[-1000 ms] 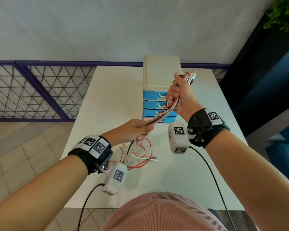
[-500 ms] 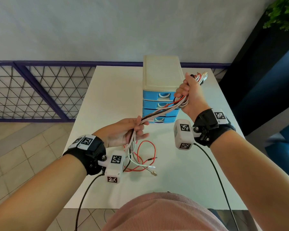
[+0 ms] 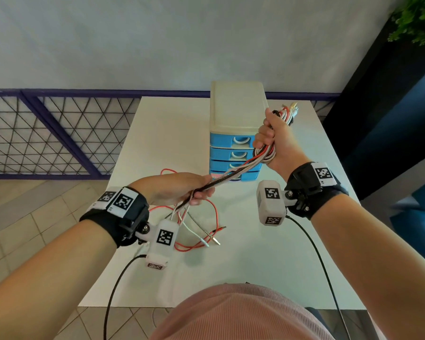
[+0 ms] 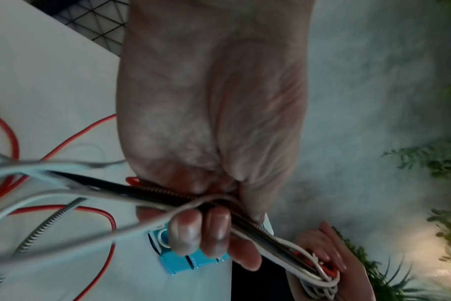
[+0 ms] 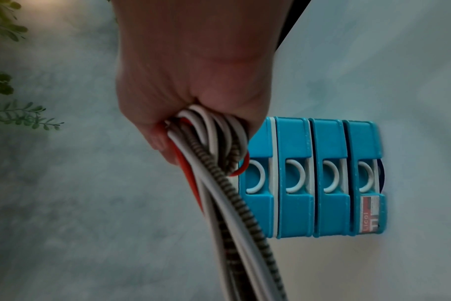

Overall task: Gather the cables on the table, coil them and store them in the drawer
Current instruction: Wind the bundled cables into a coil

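Note:
A bundle of red, white and braided cables [image 3: 233, 173] stretches between my two hands above the white table [image 3: 157, 133]. My right hand [image 3: 275, 141] grips the coiled part of the cable bundle [image 5: 209, 142] in a fist, raised beside the drawer unit [image 3: 236, 133]. My left hand [image 3: 194, 190] holds the same strands lower down, fingers curled round the cable bundle [image 4: 219, 205]. Loose ends [image 3: 206, 231] with metal tips trail onto the table below it. The drawer unit [image 5: 312, 179] has several blue drawers, all shut.
A purple-framed mesh fence [image 3: 47, 133] runs along the left and back of the table. A dark blue wall [image 3: 388, 123] and a plant [image 3: 417, 18] stand at the right. Black wrist-camera leads [image 3: 312, 246] hang over the table's near edge.
My right hand drew back toward the drawer unit with the coil. My left hand moved right, sliding along the strands and closing round them. The loose ends shifted on the table.

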Demonstrator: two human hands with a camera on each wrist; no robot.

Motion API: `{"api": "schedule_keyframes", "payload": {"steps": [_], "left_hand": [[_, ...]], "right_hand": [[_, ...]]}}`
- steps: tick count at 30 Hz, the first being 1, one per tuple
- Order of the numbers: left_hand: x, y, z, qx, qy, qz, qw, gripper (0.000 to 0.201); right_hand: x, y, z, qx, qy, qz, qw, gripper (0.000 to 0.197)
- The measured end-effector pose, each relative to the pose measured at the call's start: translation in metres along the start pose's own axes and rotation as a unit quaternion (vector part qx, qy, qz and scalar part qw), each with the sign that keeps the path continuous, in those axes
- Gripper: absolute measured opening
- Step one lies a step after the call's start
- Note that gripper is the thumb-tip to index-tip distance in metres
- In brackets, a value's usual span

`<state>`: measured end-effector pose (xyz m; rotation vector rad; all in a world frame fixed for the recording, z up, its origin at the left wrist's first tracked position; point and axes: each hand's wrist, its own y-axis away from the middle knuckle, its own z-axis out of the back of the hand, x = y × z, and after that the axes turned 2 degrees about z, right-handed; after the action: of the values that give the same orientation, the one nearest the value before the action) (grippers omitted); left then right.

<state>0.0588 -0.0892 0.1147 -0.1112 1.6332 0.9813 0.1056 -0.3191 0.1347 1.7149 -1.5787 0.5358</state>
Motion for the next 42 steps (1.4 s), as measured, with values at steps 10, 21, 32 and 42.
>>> {"api": "schedule_keyframes", "payload": {"steps": [10, 21, 32, 42], "left_hand": [[-0.017, 0.0, 0.01, -0.173, -0.417, -0.054, 0.891, 0.023], [-0.037, -0.004, 0.012, -0.295, -0.335, -0.207, 0.871, 0.006], [-0.035, -0.004, 0.01, -0.253, -0.293, -0.196, 0.901, 0.02], [-0.04, -0.002, 0.03, -0.134, -0.281, -0.098, 0.945, 0.041]], "right_hand": [[0.0, 0.011, -0.001, 0.104, 0.328, -0.086, 0.935, 0.021], [-0.028, 0.03, -0.009, 0.222, 0.263, -0.222, 0.912, 0.039], [-0.041, 0.039, -0.008, 0.219, 0.184, -0.257, 0.923, 0.021], [-0.037, 0.044, -0.014, 0.273, 0.415, -0.207, 0.843, 0.026]]}}
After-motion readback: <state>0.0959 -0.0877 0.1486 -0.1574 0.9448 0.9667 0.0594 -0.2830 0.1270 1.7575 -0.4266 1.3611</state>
